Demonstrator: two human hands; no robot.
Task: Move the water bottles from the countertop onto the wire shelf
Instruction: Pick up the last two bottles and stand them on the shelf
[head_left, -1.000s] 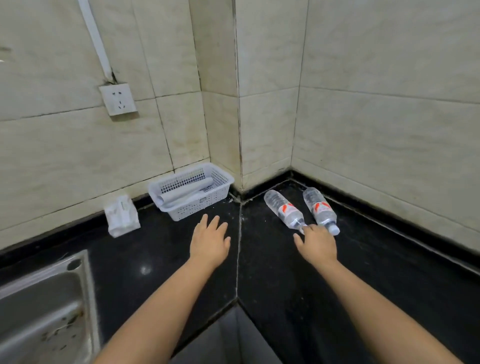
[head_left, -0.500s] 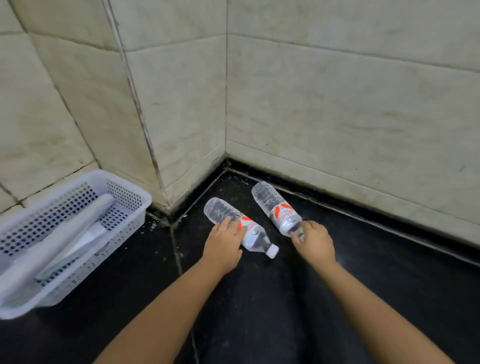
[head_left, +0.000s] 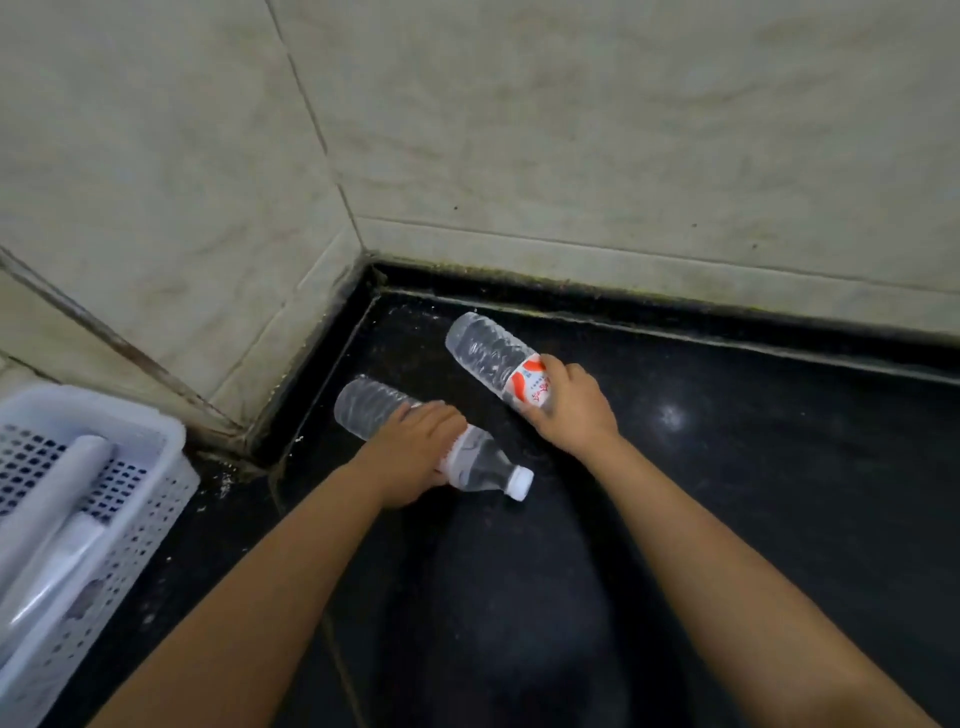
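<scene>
Both hands were down on the glossy black stone countertop (head_left: 727, 519) near the tiled corner. In the head view, the left hand (head_left: 415, 452) curled over the middle of the nearer clear plastic water bottle with a white cap (head_left: 483, 467), which lay on its side, cap pointing toward the person. The right hand (head_left: 571, 410) gripped the farther clear plastic water bottle with a red-and-white label (head_left: 493, 358) around its label and neck end; its cap was hidden. The two bottles lay roughly parallel, just apart. A white perforated plastic basket (head_left: 130, 499) holding pale rolled items sat at the left.
</scene>
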